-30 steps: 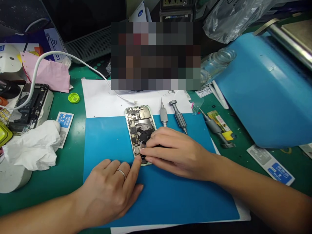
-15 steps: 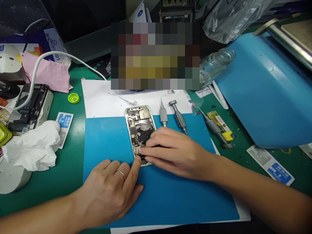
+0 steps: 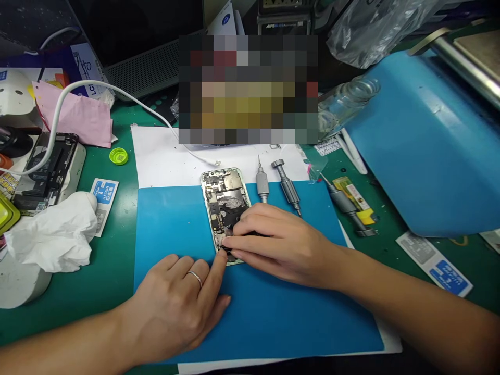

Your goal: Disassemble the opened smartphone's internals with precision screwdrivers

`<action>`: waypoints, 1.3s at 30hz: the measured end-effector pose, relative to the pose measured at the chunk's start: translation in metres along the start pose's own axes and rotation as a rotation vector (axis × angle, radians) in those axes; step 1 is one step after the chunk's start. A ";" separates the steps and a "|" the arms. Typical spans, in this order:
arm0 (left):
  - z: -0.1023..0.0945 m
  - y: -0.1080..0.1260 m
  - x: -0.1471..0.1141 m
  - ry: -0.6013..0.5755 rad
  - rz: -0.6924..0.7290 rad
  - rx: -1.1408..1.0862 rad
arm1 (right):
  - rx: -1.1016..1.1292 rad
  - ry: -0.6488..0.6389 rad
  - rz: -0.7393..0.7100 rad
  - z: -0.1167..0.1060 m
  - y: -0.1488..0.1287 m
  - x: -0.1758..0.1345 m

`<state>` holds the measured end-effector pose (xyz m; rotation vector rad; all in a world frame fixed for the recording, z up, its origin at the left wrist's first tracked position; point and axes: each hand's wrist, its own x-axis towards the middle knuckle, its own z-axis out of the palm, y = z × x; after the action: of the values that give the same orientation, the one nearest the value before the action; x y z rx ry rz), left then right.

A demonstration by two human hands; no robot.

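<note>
An opened smartphone (image 3: 234,201) lies on the blue mat (image 3: 167,224), its battery, circuit board and other inner parts showing. My left hand (image 3: 183,297) reaches in from the lower left, index finger stretched out with its tip on the phone's lower left edge; the thumb is apart and the other fingers are curled. From the right, my right hand (image 3: 289,247) covers the phone's lower right part. Its fingers are closed in a pinch over the lower inner parts, and whatever may be between them is hidden. Two grey screwdrivers (image 3: 262,183) lie just beyond this hand.
Another screwdriver (image 3: 347,205) lies right of the mat. Left are a second opened phone (image 3: 47,166), a crumpled tissue (image 3: 50,232) and a green cap (image 3: 119,156). A white cable (image 3: 152,115) arches toward the phone. A glass jar (image 3: 347,107) stands tilted behind; the back centre is blurred out.
The whole view has shifted very slightly. Both hands stay in place at the lower end of the phone, with no clear change in their grip.
</note>
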<state>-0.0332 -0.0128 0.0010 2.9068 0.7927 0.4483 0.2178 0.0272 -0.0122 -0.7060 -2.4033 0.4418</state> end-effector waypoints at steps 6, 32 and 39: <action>0.001 0.000 0.000 0.000 0.002 0.003 | -0.001 -0.011 -0.013 0.000 0.000 -0.002; -0.001 0.000 -0.001 -0.019 -0.005 0.020 | 0.017 -0.063 -0.042 -0.007 0.003 -0.003; -0.001 0.000 0.000 -0.028 -0.011 0.025 | 0.023 -0.060 -0.053 -0.007 0.003 -0.002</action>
<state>-0.0337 -0.0130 0.0016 2.9231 0.8162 0.3987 0.2248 0.0293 -0.0092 -0.6264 -2.4627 0.4736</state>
